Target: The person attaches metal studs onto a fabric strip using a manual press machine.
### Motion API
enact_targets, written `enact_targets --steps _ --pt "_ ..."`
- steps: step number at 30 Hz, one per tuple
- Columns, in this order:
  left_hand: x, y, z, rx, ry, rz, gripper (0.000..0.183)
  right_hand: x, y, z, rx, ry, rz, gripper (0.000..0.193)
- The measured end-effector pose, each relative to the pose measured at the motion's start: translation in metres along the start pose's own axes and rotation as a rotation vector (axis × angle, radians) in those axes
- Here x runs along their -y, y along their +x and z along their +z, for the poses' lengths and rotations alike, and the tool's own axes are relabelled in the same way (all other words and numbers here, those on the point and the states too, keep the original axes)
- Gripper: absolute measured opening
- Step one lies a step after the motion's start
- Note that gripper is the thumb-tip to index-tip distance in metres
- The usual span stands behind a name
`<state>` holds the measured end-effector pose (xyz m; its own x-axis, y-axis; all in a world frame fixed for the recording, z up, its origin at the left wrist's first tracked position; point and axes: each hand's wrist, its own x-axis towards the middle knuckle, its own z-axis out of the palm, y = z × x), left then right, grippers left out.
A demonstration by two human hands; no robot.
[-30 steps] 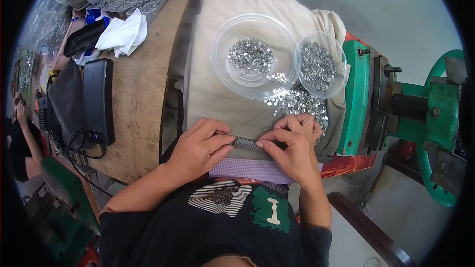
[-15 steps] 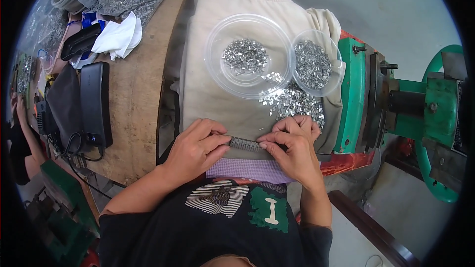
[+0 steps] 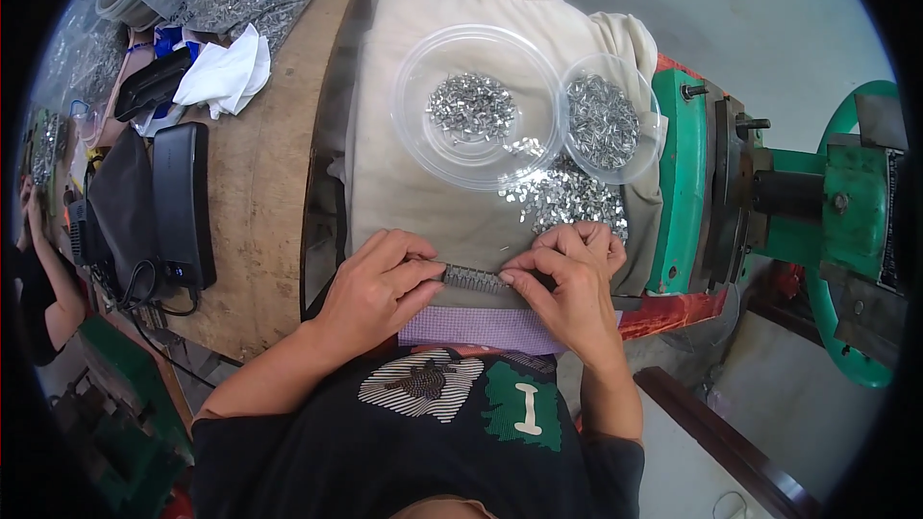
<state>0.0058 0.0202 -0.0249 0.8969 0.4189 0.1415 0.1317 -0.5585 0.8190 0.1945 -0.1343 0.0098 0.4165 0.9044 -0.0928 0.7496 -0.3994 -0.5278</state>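
Note:
A short grey metal strip with a row of slots or teeth [image 3: 471,278] lies crosswise between my hands at the cloth's near edge. My left hand [image 3: 378,281] is closed, pinching the strip's left end between thumb and fingers. At its right end, my right hand [image 3: 569,279] pinches the strip, thumb nearest me. Just beyond my right hand spreads a loose pile of small shiny metal pieces [image 3: 575,198]. Behind it stand a large clear plastic bowl [image 3: 413,139] and a smaller clear bowl [image 3: 657,139], both with small metal parts in them.
Beige cloth [image 3: 404,202] covers the work surface. On the right is a green machine [image 3: 678,197] with a handwheel [image 3: 851,365]. A wooden table [image 3: 260,183] at left bears a black power bank [image 3: 183,202], white tissue [image 3: 226,72] and bagged parts. Another person's arm [image 3: 62,288] shows far left.
The whole view has shifted very slightly to the left. Both hands keep their pinch on the metal strip, with hardly any other movement.

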Motion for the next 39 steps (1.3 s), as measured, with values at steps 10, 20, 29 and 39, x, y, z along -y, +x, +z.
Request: enact_targets --steps 10,20,29,39 --pt "0.000 0.000 0.000 0.009 0.011 -0.002 0.021 -0.005 -0.003 -0.003 0.023 0.019 0.020 0.013" --pt "-0.001 0.000 -0.001 0.022 0.014 -0.026 0.026 -0.003 -0.003 -0.004 0.017 -0.009 0.015 0.013" --pt "-0.001 -0.001 -0.002 0.026 0.013 -0.032 0.026 -0.007 -0.005 -0.012 0.041 0.005 0.009 0.012" --pt "-0.001 -0.001 -0.002 0.005 0.017 -0.013 0.020 -0.008 -0.003 -0.016 0.074 0.011 -0.012 0.012"
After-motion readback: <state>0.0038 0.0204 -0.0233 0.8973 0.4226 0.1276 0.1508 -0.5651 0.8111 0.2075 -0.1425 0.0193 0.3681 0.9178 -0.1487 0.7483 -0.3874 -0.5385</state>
